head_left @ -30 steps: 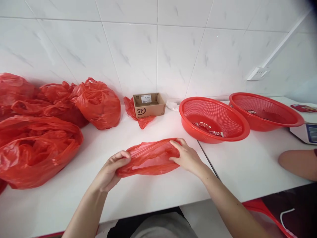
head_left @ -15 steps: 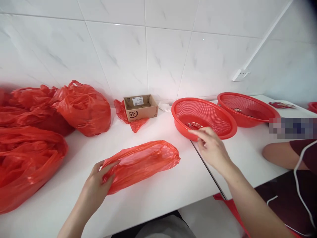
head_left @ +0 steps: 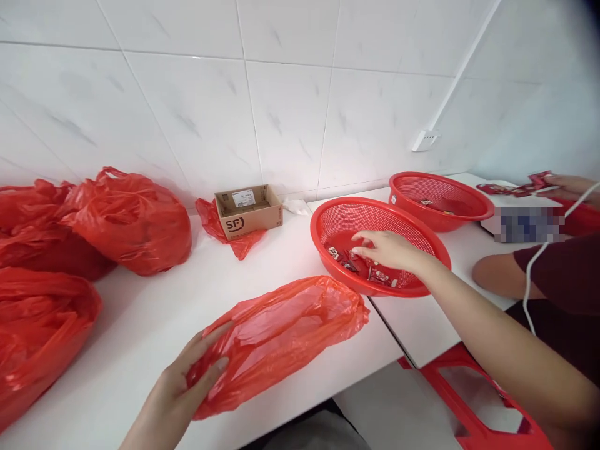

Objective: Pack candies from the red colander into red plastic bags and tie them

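A red plastic bag (head_left: 285, 331) lies flat on the white table (head_left: 140, 337) in front of me. My left hand (head_left: 187, 384) grips the bag's near left end, thumb on top. My right hand (head_left: 387, 249) reaches into the nearer red mesh basket (head_left: 328, 215), fingers spread and bent down over several small red-wrapped packets (head_left: 349, 261) on its bottom. I see nothing held in that hand.
A second red basket (head_left: 440, 197) stands behind the first. Filled red bags (head_left: 126, 219) pile up at the left. An open cardboard box (head_left: 248, 212) sits by the tiled wall. Another person's arm (head_left: 497, 275) rests on the table at the right, near a scale.
My right hand let go of the bag and moved right into the nearer basket. My left hand kept hold of the bag's end. The view swung to the right.
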